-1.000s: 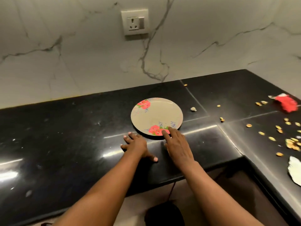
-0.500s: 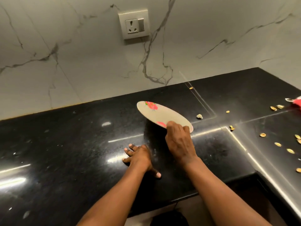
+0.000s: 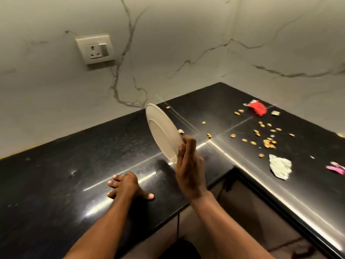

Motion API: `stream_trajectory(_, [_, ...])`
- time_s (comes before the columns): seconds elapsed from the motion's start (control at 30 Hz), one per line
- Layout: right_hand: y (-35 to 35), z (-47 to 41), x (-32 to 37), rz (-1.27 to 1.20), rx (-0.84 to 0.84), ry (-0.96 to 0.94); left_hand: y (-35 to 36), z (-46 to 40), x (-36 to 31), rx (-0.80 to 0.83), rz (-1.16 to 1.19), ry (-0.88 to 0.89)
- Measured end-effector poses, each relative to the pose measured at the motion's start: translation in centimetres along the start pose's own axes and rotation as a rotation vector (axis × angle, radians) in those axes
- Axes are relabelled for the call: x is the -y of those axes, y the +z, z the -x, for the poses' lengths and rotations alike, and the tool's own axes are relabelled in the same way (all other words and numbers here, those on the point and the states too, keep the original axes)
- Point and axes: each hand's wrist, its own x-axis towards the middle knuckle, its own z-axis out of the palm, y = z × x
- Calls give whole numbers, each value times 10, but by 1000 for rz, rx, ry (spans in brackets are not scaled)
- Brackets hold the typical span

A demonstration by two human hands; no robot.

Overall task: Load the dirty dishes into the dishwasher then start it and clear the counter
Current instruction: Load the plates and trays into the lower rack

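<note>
**Plate lifted, loading barely begun**

The right hand (image 3: 188, 165) pinches the plate (image 3: 162, 131) by its rim, tilted on edge above the counter (image 3: 56, 174). Left hand (image 3: 128, 187) rests spread flat. No dishwasher in view — scraps (image 3: 268, 143) and wrappers (image 3: 257, 108) remain to clear.

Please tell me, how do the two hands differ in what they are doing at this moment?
The left hand lies flat on the black counter with fingers spread, while the right hand is raised above it. The left hand holds nothing; the right hand grips the rim of the plate, tilted steeply so its pale underside shows. Both are bare.
</note>
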Motion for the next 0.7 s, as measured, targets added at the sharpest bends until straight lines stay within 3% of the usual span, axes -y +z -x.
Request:
stream_trajectory(0.17, [-53, 90, 45, 73, -127, 54, 1, 16, 7, -58, -94, 70])
stream_trajectory(0.27, [-78, 161, 68, 126, -169, 112, 12, 33, 8, -212, -223, 201])
stream_trajectory(0.37, [-99, 238, 90, 214, -210, 220, 43, 70, 10, -527, -353, 454])
stream_trajectory(0.47, [-116, 312, 104, 340, -270, 384, 93, 111, 22, -764, -257, 826])
stream_trajectory(0.57, [-134, 384, 117, 447, -342, 557, 158, 158, 44, -667, -205, 1099])
stream_trajectory(0.7, [-164, 470, 133, 522, -422, 752, 256, 219, 84, -364, -339, 1315])
